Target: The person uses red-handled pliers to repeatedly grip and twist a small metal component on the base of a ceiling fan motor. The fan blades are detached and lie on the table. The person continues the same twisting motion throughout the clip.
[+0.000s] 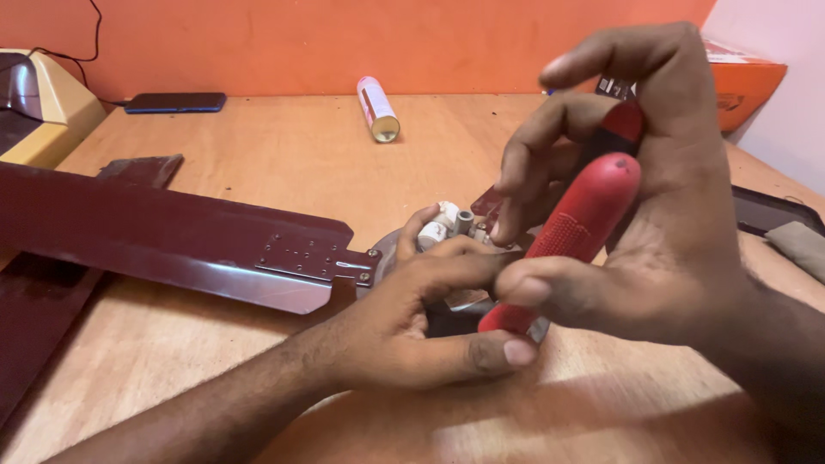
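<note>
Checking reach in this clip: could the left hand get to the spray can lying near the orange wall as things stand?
Probably yes. The wooden table between the left hand and the spray can looks bare, though the hand now rests on the fan hub and would have to let go.

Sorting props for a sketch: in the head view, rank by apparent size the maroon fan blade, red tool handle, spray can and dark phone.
1. maroon fan blade
2. red tool handle, enlarged by nearness
3. spray can and dark phone: alike

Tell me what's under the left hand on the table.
Under the left hand sits a round metal fan motor hub, with a white fitting poking up and a dark red fan blade bolted on. The hand and the red-handled screwdriver cover the rest.
</note>
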